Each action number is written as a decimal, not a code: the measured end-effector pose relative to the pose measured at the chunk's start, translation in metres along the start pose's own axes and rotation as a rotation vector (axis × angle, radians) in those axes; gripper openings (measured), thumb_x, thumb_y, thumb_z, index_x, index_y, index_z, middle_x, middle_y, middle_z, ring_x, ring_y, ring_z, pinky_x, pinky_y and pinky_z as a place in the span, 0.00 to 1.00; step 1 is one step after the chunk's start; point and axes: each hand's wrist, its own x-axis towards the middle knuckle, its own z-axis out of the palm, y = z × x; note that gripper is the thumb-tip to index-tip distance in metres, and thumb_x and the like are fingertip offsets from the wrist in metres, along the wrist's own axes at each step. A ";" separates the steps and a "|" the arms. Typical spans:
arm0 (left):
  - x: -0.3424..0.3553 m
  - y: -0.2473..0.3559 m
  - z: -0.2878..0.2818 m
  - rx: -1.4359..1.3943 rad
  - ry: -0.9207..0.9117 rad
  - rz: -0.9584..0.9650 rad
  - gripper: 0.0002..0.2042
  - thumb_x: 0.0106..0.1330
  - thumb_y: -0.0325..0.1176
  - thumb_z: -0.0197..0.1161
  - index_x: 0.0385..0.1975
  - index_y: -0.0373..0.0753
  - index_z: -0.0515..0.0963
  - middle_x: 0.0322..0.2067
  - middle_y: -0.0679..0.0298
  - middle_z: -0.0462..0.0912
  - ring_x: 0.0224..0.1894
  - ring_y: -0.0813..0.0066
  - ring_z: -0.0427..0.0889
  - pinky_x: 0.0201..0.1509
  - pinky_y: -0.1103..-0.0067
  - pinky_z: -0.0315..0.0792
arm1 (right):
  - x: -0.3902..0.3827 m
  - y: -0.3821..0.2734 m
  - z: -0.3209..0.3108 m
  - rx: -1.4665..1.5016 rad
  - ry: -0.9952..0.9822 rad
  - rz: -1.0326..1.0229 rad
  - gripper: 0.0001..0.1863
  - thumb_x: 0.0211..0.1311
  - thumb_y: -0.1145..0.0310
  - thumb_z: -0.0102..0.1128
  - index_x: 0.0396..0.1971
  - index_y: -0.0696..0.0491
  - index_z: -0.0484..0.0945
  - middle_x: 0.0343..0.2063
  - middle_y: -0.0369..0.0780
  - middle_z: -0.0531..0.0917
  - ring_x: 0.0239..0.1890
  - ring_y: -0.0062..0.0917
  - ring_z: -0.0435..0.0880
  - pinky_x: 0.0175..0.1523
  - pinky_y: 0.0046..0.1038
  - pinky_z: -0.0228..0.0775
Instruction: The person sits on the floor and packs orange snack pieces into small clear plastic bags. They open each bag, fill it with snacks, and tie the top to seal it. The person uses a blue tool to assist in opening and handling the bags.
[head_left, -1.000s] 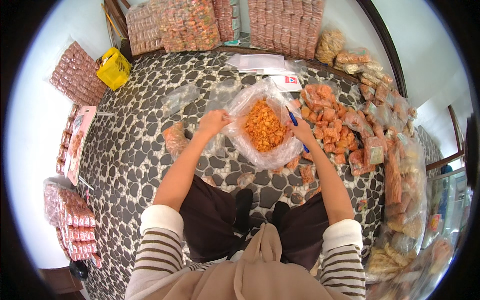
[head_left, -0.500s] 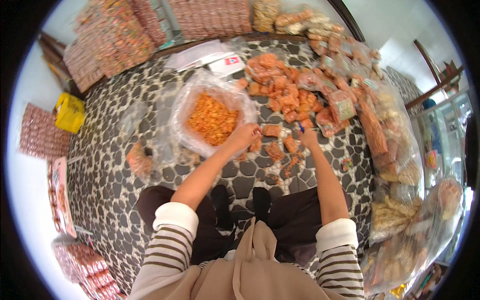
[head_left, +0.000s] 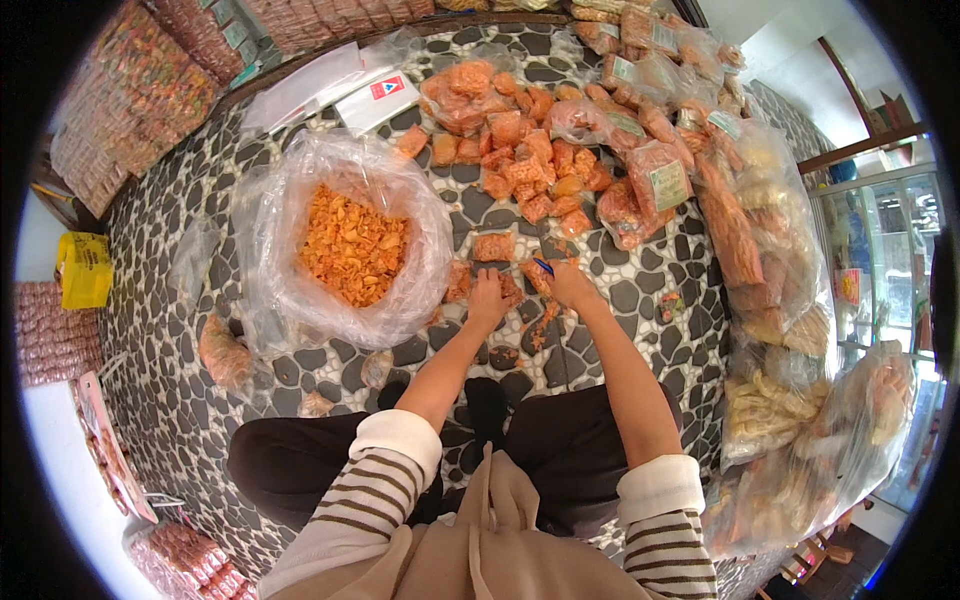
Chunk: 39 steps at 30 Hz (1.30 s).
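My left hand [head_left: 487, 300] is closed over a small clear packet [head_left: 509, 291] of orange snack pieces on the floor. In my right hand [head_left: 573, 288] is a thin blue pen-like tool [head_left: 543, 266], whose exact kind is too small to tell. Its tip reaches over another small packet [head_left: 534, 280]. Just beyond my hands lies one more filled packet [head_left: 494, 246]. Left of them stands a large clear plastic bag [head_left: 425, 215], wide at the mouth, with loose orange chips [head_left: 355, 248] inside. Orange crumbs [head_left: 541, 330] are scattered in front of my right hand.
Ahead is a heap of small orange packets [head_left: 530, 165]. Bigger snack bags [head_left: 770, 230] line the right side beside a glass case [head_left: 885, 240]. White plastic sheets [head_left: 310, 92] lie at the back left. A yellow bag [head_left: 84, 270] stands far left on the stone-patterned floor [head_left: 170, 340].
My left hand has gone from beside the big bag's rim to a small packet. My right hand, with the blue tool, has come nearer to it. The view has shifted.
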 end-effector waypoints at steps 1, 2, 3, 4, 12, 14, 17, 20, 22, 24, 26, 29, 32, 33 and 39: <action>0.002 0.002 -0.006 -0.116 0.001 0.008 0.33 0.45 0.36 0.71 0.51 0.34 0.62 0.45 0.50 0.65 0.47 0.54 0.69 0.48 0.68 0.69 | 0.002 -0.003 -0.002 0.002 0.031 -0.055 0.12 0.56 0.68 0.52 0.38 0.59 0.72 0.33 0.52 0.78 0.36 0.45 0.78 0.40 0.40 0.69; 0.002 0.004 -0.014 -0.242 -0.031 -0.014 0.31 0.45 0.35 0.71 0.50 0.34 0.64 0.45 0.49 0.65 0.46 0.54 0.70 0.47 0.68 0.69 | 0.005 -0.008 -0.005 -0.006 0.057 -0.078 0.13 0.55 0.69 0.54 0.38 0.59 0.72 0.34 0.52 0.78 0.37 0.45 0.78 0.40 0.40 0.69; 0.002 0.006 -0.024 -0.338 0.098 0.103 0.26 0.46 0.34 0.70 0.45 0.34 0.69 0.44 0.49 0.69 0.45 0.55 0.73 0.47 0.70 0.69 | 0.004 -0.012 -0.010 0.053 0.079 -0.066 0.16 0.51 0.67 0.60 0.39 0.59 0.72 0.34 0.50 0.79 0.35 0.42 0.78 0.41 0.37 0.70; 0.003 0.009 -0.039 -0.408 0.101 0.157 0.26 0.46 0.34 0.70 0.45 0.34 0.69 0.43 0.50 0.72 0.45 0.57 0.74 0.47 0.70 0.69 | 0.005 -0.019 -0.015 0.112 0.108 -0.119 0.18 0.50 0.66 0.62 0.39 0.59 0.72 0.34 0.48 0.79 0.35 0.40 0.79 0.40 0.36 0.70; -0.020 0.013 -0.222 -0.957 -0.021 0.217 0.23 0.58 0.39 0.64 0.49 0.34 0.68 0.39 0.64 0.77 0.40 0.79 0.76 0.43 0.79 0.73 | -0.006 -0.130 -0.088 0.636 0.273 -0.445 0.24 0.46 0.61 0.68 0.41 0.58 0.74 0.29 0.41 0.80 0.32 0.26 0.79 0.39 0.26 0.70; -0.038 0.010 -0.262 -1.145 -0.038 0.159 0.22 0.60 0.39 0.61 0.50 0.33 0.67 0.40 0.64 0.76 0.41 0.80 0.75 0.43 0.80 0.73 | -0.021 -0.164 -0.097 0.719 0.362 -0.546 0.23 0.46 0.62 0.68 0.41 0.59 0.74 0.28 0.41 0.80 0.30 0.26 0.78 0.38 0.27 0.70; -0.069 0.002 -0.300 -1.091 0.208 0.235 0.18 0.62 0.39 0.58 0.47 0.35 0.72 0.39 0.65 0.77 0.39 0.80 0.76 0.42 0.81 0.73 | -0.045 -0.218 -0.097 0.512 0.603 -0.673 0.20 0.52 0.64 0.63 0.42 0.59 0.71 0.28 0.42 0.78 0.29 0.30 0.78 0.37 0.28 0.70; -0.089 -0.010 -0.317 -0.976 0.575 0.208 0.14 0.62 0.38 0.58 0.39 0.33 0.78 0.32 0.63 0.81 0.34 0.79 0.77 0.37 0.81 0.72 | -0.071 -0.256 -0.087 0.236 0.855 -0.810 0.17 0.61 0.64 0.51 0.46 0.57 0.65 0.28 0.47 0.78 0.28 0.42 0.79 0.33 0.37 0.70; -0.098 -0.021 -0.320 -0.807 0.794 0.188 0.13 0.61 0.37 0.58 0.36 0.32 0.79 0.29 0.63 0.82 0.32 0.79 0.78 0.36 0.80 0.71 | -0.086 -0.272 -0.079 0.065 0.698 -0.664 0.16 0.64 0.63 0.46 0.47 0.56 0.63 0.29 0.49 0.78 0.27 0.45 0.78 0.30 0.40 0.70; -0.106 -0.030 -0.317 -0.780 0.915 0.197 0.12 0.60 0.36 0.59 0.34 0.32 0.79 0.26 0.58 0.82 0.28 0.76 0.78 0.35 0.79 0.70 | -0.095 -0.286 -0.071 -0.105 0.673 -0.628 0.14 0.65 0.62 0.43 0.45 0.55 0.63 0.29 0.50 0.78 0.25 0.45 0.79 0.25 0.42 0.70; -0.111 -0.041 -0.319 -0.728 0.954 0.232 0.11 0.60 0.36 0.59 0.33 0.33 0.79 0.26 0.55 0.82 0.27 0.74 0.79 0.35 0.79 0.70 | -0.099 -0.297 -0.064 -0.203 0.672 -0.623 0.13 0.64 0.63 0.44 0.43 0.55 0.64 0.28 0.50 0.79 0.23 0.44 0.79 0.23 0.40 0.71; -0.114 -0.052 -0.321 -0.647 1.066 0.226 0.10 0.59 0.35 0.59 0.32 0.34 0.79 0.25 0.52 0.81 0.25 0.72 0.79 0.32 0.78 0.69 | -0.094 -0.310 -0.054 -0.280 0.702 -0.638 0.11 0.63 0.64 0.46 0.40 0.54 0.65 0.27 0.48 0.79 0.23 0.41 0.80 0.23 0.37 0.73; -0.109 -0.065 -0.324 -0.723 1.126 0.162 0.10 0.59 0.35 0.59 0.33 0.34 0.80 0.24 0.55 0.81 0.24 0.74 0.77 0.32 0.77 0.69 | -0.082 -0.309 -0.041 -0.328 0.693 -0.642 0.11 0.62 0.65 0.47 0.40 0.56 0.66 0.26 0.48 0.80 0.25 0.42 0.81 0.24 0.36 0.74; -0.106 -0.071 -0.328 -0.832 1.133 0.124 0.10 0.59 0.35 0.59 0.33 0.34 0.80 0.24 0.56 0.81 0.24 0.75 0.76 0.32 0.77 0.69 | -0.078 -0.306 -0.037 -0.344 0.656 -0.626 0.11 0.61 0.65 0.48 0.39 0.57 0.66 0.26 0.49 0.80 0.25 0.42 0.81 0.25 0.36 0.74; -0.099 -0.101 -0.334 -1.080 1.041 -0.034 0.11 0.60 0.35 0.60 0.33 0.33 0.80 0.24 0.64 0.80 0.24 0.83 0.73 0.27 0.82 0.67 | -0.058 -0.284 -0.025 -0.263 0.411 -0.422 0.12 0.59 0.69 0.48 0.40 0.59 0.68 0.26 0.50 0.80 0.30 0.43 0.81 0.32 0.40 0.73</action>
